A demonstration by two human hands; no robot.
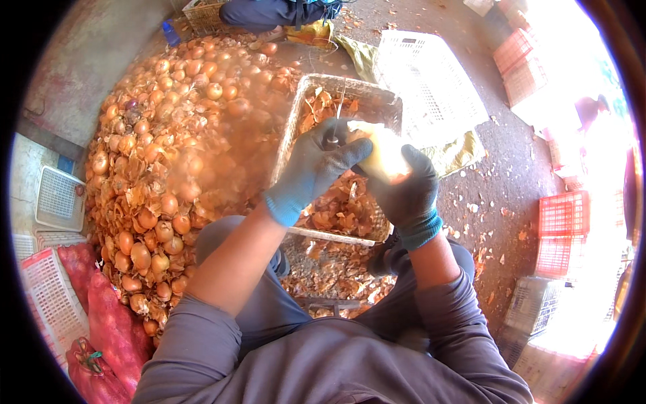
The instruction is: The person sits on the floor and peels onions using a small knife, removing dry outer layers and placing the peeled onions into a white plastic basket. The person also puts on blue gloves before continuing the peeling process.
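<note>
Both my hands wear dark knit gloves with blue cuffs and are raised over a crate. My right hand point(406, 194) is closed around a pale, peeled onion point(384, 154), which is washed out by glare. My left hand point(323, 159) meets the onion from the other side, its thumb against it. A thin metal blade point(341, 103), seemingly a knife's, sticks up from the left fist; its handle is mostly hidden. Below, the plastic crate point(333, 235) holds loose brown onion skins point(335, 214).
A large heap of unpeeled onions point(166, 151) spreads to my left, with red mesh sacks point(108, 323) nearer me. A white crate point(429, 81) stands beyond the skins crate. Another person's legs point(267, 14) are at the top. Stacked crates point(562, 232) line the right.
</note>
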